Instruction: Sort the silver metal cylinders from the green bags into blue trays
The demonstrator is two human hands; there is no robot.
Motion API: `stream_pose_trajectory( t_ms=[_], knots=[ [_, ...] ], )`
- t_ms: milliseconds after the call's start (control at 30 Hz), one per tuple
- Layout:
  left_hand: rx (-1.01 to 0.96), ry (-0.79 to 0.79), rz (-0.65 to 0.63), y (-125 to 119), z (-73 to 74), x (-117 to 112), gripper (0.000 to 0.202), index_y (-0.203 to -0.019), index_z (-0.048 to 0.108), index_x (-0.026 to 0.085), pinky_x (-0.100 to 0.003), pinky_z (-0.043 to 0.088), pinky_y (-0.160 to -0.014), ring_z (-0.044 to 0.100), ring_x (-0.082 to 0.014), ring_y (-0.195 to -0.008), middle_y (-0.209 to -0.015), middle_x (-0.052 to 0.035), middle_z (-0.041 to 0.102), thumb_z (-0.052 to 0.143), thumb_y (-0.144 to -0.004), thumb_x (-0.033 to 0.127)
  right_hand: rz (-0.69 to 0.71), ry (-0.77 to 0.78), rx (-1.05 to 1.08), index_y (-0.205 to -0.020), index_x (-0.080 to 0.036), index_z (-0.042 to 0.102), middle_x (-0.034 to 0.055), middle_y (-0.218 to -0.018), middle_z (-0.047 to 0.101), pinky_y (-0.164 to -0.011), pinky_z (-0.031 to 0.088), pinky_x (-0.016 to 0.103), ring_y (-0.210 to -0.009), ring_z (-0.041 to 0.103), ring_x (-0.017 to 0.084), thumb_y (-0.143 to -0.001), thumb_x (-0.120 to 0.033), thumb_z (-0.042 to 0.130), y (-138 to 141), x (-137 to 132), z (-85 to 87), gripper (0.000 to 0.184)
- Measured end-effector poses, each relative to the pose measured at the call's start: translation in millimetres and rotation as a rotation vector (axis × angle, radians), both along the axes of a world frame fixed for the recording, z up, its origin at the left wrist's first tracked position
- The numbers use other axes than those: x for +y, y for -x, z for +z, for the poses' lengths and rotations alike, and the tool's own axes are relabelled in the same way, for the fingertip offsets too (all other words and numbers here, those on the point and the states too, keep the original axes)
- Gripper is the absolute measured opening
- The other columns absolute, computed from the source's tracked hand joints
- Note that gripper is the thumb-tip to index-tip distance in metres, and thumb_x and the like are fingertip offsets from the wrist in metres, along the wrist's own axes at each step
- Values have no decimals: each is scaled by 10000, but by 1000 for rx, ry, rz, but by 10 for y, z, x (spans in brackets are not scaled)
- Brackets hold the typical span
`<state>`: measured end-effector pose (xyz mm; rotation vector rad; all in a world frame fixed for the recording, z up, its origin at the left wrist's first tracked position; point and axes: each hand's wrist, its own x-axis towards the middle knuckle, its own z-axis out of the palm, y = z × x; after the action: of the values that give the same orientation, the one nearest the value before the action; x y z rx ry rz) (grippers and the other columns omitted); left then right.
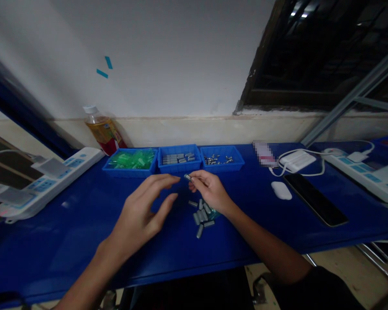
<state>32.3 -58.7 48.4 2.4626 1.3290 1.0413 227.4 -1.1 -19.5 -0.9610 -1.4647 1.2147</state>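
Between the thumb and fingers of my right hand [210,189] is a small metal cylinder [187,177], its end pointing left. My left hand [145,209] is just to the left of it, thumb and fingers apart, with nothing between them. Below my right hand lies a loose pile of grey metal cylinders [201,215] on the blue table [168,254]. A bit of green plastic [214,214] shows beside the pile, partly hidden by my right wrist.
Three blue trays stand along the back: one with green plastic pieces [132,159], one with metal cylinders [177,158], one with small metal parts [218,160]. A bottle [103,131] and power strip [51,183] are left; a phone [315,199], white case [281,190] and cables right.
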Motion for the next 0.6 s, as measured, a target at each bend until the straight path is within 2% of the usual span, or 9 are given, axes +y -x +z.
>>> stream_pose_trajectory(
  t_ms=[133,233,333,433,500,600],
  knots=[
    [52,-34,-124,-70,-201,229,278,-1187,512,209,-336,455,-960,539,-197,-1116,-1193,-76,562,481,-910,210,92,95,134,-939,-201,484,-27,-675,600,-571,487,253,-592,588,110,-806,-385,599,44,-72,94,254],
    [12,0,-158,-77,-304,298,177,-1061,569,202,-284,489,-864,591,-168,-989,-1047,-60,611,471,-914,191,157,129,128,-895,-198,480,-37,-641,586,-545,469,241,-547,563,96,-820,-407,586,71,-111,124,246],
    [-78,85,-96,-60,-378,297,146,-1019,581,195,-251,501,-754,616,-152,-846,-929,-45,633,488,-910,224,191,151,101,-885,-189,500,-26,-644,587,-536,467,244,-540,567,101,-839,-432,564,106,-122,88,255],
    [-148,213,-41,-53,-431,282,157,-967,604,190,-246,488,-710,619,-155,-792,-878,-39,648,483,-914,275,192,165,79,-896,-178,521,-3,-666,605,-545,487,254,-561,592,114,-886,-441,489,137,-135,40,265],
    [-201,294,-12,-58,-452,277,192,-884,612,182,-246,474,-700,613,-155,-770,-831,-33,645,466,-921,302,162,117,17,-942,-178,533,8,-703,624,-572,501,258,-601,613,121,-900,-412,475,143,-158,34,245],
    [-269,361,43,-69,-476,272,241,-828,601,172,-243,447,-683,594,-148,-732,-773,-19,617,442,-930,321,104,-138,-217,-1035,-191,532,26,-828,649,-692,510,278,-735,630,139,-849,-301,587,125,-199,72,223]
  ],
)
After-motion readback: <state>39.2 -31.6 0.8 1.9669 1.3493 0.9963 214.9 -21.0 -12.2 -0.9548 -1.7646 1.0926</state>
